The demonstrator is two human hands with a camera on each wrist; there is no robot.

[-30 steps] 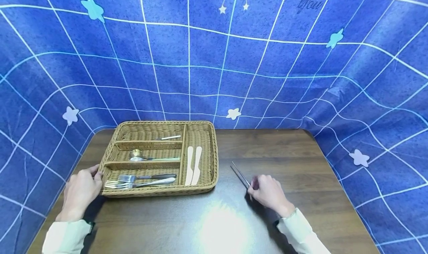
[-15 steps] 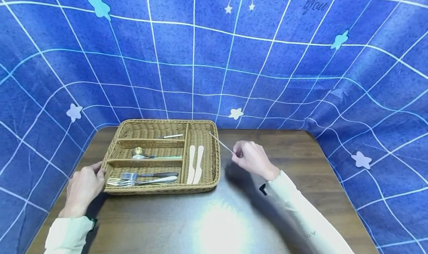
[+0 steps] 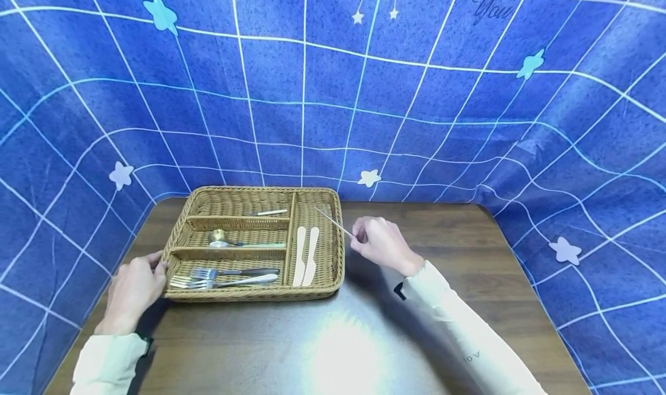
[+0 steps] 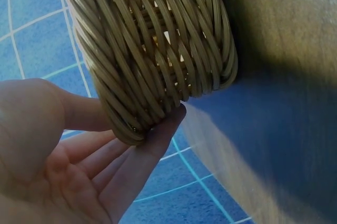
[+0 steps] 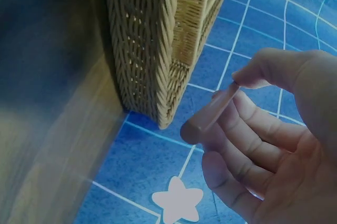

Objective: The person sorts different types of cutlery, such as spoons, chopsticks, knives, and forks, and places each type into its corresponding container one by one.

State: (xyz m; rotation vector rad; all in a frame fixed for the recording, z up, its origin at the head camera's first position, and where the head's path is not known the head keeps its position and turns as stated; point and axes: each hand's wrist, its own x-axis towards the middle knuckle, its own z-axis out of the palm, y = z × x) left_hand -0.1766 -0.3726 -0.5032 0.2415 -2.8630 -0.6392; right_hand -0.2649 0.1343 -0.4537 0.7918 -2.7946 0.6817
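Observation:
My right hand [image 3: 382, 246] pinches a thin metal table knife [image 3: 333, 221], seen nearly edge-on, between thumb and fingers. Its far end slants up-left across the right rim, over the long right compartment of the wicker cutlery tray [image 3: 340, 262]. The rounded handle end [image 5: 195, 130] points toward the camera in the right wrist view. Two pale knives [image 3: 299, 262] lie side by side in that compartment. At the tray's left end, my left hand [image 3: 136, 288] grips the front corner; the left wrist view shows thumb and fingers on either side of the wicker [image 4: 158, 55].
Forks [image 3: 204, 274] lie in the front left compartment, spoons [image 3: 218, 236] in the middle one. A small white-handled utensil [image 3: 273, 213] is in the rear one. Blue star-patterned cloth [image 3: 333, 123] hangs behind the brown wooden table [image 3: 442, 227].
My right hand has lifted the table knife from the table and carried it up and left, to over the tray's right side. The left hand stays at the tray's left end.

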